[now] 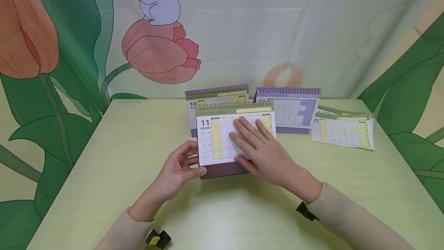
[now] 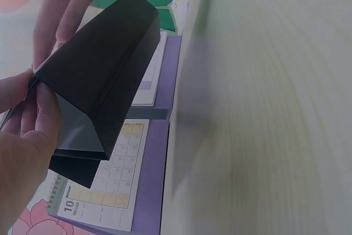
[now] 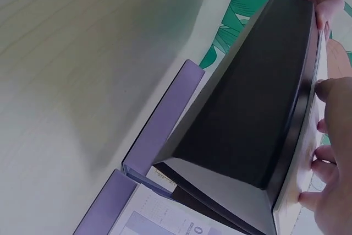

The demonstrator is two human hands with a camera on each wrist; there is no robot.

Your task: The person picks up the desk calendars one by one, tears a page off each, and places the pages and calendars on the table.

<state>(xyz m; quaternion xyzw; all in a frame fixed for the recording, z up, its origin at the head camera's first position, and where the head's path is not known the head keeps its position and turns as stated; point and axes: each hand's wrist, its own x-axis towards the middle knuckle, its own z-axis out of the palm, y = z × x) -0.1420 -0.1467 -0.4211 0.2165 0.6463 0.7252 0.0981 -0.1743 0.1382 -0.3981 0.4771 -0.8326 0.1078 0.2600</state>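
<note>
Gripping the 11 calendar point(image 1: 220, 138) at centre frame, the left hand point(image 1: 176, 173) holds its left edge; the right hand point(image 1: 260, 147) lies flat on its front. Behind, the 10 calendar point(image 1: 192, 114) and 01 calendar point(image 1: 288, 109) stand, seemingly done; the held one appears unfinished. Probably loose pages point(image 1: 341, 130) lie right.

Calendar point(image 1: 216, 140) in front, two calendars point(image 1: 288, 111) behind, pages point(image 1: 343, 131) at right

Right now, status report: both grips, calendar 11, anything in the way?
Left grip holding left side of calendar 11; right grip laid across its front. Held above table. Calendar 10, calendar 01 standing behind.
</note>
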